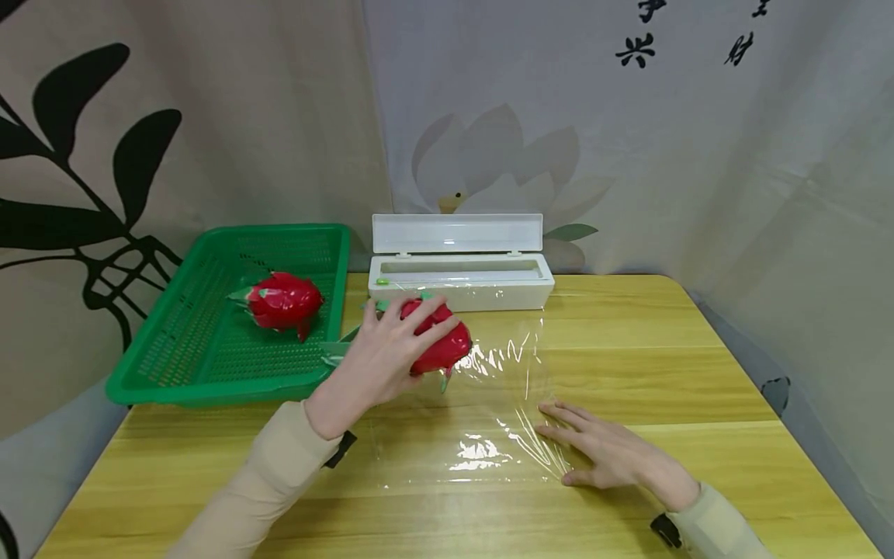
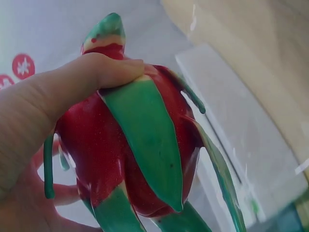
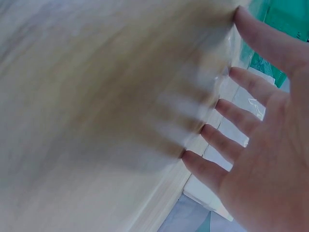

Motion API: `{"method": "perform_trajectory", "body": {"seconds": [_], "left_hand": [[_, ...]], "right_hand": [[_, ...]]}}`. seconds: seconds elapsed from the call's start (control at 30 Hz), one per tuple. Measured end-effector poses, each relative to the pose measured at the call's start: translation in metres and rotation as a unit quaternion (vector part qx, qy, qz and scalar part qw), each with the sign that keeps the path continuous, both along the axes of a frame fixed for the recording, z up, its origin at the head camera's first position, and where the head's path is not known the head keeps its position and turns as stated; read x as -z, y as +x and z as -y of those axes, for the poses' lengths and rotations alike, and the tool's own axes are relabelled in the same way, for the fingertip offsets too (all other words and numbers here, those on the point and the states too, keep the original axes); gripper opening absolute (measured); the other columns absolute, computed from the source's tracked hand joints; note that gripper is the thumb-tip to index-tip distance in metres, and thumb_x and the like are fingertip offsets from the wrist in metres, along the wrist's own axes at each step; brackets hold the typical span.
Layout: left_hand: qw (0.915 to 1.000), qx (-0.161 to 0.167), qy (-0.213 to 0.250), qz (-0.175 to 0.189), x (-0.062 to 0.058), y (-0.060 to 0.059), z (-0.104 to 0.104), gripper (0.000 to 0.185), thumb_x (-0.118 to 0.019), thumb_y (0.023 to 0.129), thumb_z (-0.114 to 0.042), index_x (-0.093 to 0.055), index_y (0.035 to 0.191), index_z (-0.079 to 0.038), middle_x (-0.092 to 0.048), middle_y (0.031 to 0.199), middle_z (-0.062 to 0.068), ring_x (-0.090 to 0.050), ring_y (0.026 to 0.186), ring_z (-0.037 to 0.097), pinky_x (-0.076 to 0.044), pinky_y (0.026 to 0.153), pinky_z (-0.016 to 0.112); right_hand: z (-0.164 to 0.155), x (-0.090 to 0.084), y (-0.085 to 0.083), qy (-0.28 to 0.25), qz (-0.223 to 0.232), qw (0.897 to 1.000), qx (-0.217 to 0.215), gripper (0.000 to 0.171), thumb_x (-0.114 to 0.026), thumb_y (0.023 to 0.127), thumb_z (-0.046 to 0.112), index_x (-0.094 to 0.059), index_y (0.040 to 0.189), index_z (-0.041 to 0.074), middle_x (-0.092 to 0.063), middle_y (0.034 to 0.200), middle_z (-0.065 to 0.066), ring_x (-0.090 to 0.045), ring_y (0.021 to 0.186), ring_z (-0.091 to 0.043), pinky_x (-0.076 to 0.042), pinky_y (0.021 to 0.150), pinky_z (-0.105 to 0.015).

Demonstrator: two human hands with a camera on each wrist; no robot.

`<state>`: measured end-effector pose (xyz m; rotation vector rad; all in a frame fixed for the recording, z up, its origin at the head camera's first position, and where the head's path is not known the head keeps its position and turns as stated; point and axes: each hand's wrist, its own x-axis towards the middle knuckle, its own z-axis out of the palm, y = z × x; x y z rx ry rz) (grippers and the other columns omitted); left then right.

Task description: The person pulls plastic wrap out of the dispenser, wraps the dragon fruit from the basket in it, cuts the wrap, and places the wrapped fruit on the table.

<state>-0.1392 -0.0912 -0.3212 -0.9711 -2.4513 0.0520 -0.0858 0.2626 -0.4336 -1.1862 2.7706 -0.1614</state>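
My left hand (image 1: 391, 345) grips a red dragon fruit (image 1: 441, 341) with green scales over the left part of a clear sheet of plastic wrap (image 1: 482, 419). In the left wrist view the thumb lies across the fruit's (image 2: 140, 140) top, and other fingers show below it. My right hand (image 1: 608, 446) has its fingers spread, fingertips on the right edge of the wrap, where creases run toward them. The right wrist view shows the fingertips (image 3: 207, 130) down at the tabletop. Part of the held fruit is hidden behind the left hand.
At the left stands a green basket (image 1: 150, 365) with another dragon fruit (image 1: 285, 301) in it. A white wrap dispenser box (image 1: 461, 295) stands at the back of the wooden table (image 1: 628, 349), lid raised. A printed curtain (image 1: 279, 101) hangs behind.
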Motion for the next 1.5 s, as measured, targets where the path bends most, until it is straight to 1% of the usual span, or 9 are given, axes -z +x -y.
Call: {"method": "perform_trajectory", "body": {"seconds": [0.17,0.3,0.43,0.7,0.87,1.07,1.23,1.4,1.5], "left_hand": [[0.9999,0.003,-0.005,0.016,0.010,0.003,-0.023,0.091,-0.089,0.056,-0.046,-0.050,0.136,-0.027,-0.046,0.143,0.006,-0.051,0.119,0.035,-0.048,0.086,0.064],[0.9993,-0.007,-0.016,0.033,0.020,0.005,-0.040,0.090,-0.087,0.058,-0.052,-0.049,0.136,-0.028,-0.046,0.143,0.005,-0.053,0.117,0.036,-0.051,0.083,0.063],[0.9982,-0.017,-0.025,0.052,0.029,0.008,-0.054,0.092,-0.086,0.058,-0.053,-0.047,0.138,-0.028,-0.046,0.143,0.004,-0.054,0.116,0.035,-0.051,0.081,0.061],[0.9935,-0.021,-0.054,0.098,0.045,0.010,-0.079,0.091,-0.085,0.061,-0.050,-0.044,0.140,-0.031,-0.042,0.146,0.001,-0.053,0.119,0.035,-0.050,0.085,0.061],[0.9913,-0.017,-0.069,0.111,0.055,0.008,-0.091,0.091,-0.085,0.061,-0.050,-0.044,0.141,-0.031,-0.041,0.146,-0.001,-0.054,0.119,0.034,-0.049,0.087,0.062],[0.9899,-0.018,-0.091,0.107,0.067,0.006,-0.098,0.093,-0.084,0.061,-0.053,-0.043,0.141,-0.031,-0.041,0.146,-0.001,-0.055,0.116,0.032,-0.050,0.086,0.060],[0.9896,-0.016,-0.099,0.103,0.073,0.005,-0.097,0.094,-0.084,0.061,-0.053,-0.042,0.142,-0.029,-0.041,0.147,0.000,-0.056,0.115,0.032,-0.052,0.084,0.058],[0.9870,-0.016,-0.100,0.125,0.075,0.003,-0.093,0.098,-0.082,0.064,-0.052,-0.035,0.146,-0.028,-0.035,0.153,0.001,-0.050,0.124,0.035,-0.049,0.089,0.060],[0.9863,-0.011,-0.082,0.143,0.077,0.000,-0.089,0.097,-0.082,0.066,-0.049,-0.033,0.147,-0.028,-0.033,0.154,0.003,-0.048,0.127,0.036,-0.047,0.091,0.061]], "right_hand": [[0.000,0.001,-0.001,0.003,-0.005,1.000,0.004,0.072,-0.068,0.080,0.047,-0.045,0.142,0.019,-0.034,0.153,-0.011,-0.037,0.136,-0.038,-0.049,0.094,-0.050],[0.000,0.001,-0.001,0.007,0.000,1.000,0.007,0.072,-0.068,0.080,0.048,-0.045,0.142,0.019,-0.033,0.153,-0.010,-0.036,0.137,-0.037,-0.048,0.096,-0.050],[0.001,0.001,-0.002,0.006,0.005,1.000,0.007,0.071,-0.068,0.080,0.047,-0.045,0.142,0.019,-0.033,0.153,-0.010,-0.036,0.137,-0.037,-0.049,0.096,-0.050],[0.001,0.001,-0.001,0.007,0.005,1.000,0.009,0.070,-0.069,0.081,0.046,-0.046,0.141,0.020,-0.035,0.153,-0.011,-0.038,0.136,-0.037,-0.049,0.096,-0.050],[0.001,0.001,-0.001,0.006,0.011,1.000,0.011,0.069,-0.069,0.081,0.045,-0.046,0.141,0.020,-0.035,0.153,-0.011,-0.037,0.136,-0.037,-0.050,0.094,-0.050],[0.001,0.002,-0.001,0.003,0.010,1.000,0.006,0.069,-0.069,0.081,0.044,-0.046,0.141,0.020,-0.035,0.152,-0.012,-0.037,0.136,-0.038,-0.050,0.094,-0.050],[0.001,0.003,-0.001,-0.002,0.001,1.000,0.001,0.070,-0.069,0.081,0.045,-0.046,0.141,0.020,-0.035,0.152,-0.012,-0.038,0.136,-0.038,-0.050,0.094,-0.050],[0.000,0.003,-0.001,-0.007,-0.009,1.000,-0.002,0.070,-0.069,0.080,0.045,-0.046,0.141,0.019,-0.036,0.151,-0.012,-0.039,0.134,-0.038,-0.053,0.087,-0.048],[0.001,0.002,-0.002,-0.007,-0.006,1.000,-0.001,0.069,-0.070,0.080,0.044,-0.046,0.141,0.020,-0.036,0.152,-0.012,-0.039,0.134,-0.038,-0.054,0.086,-0.048]]}}
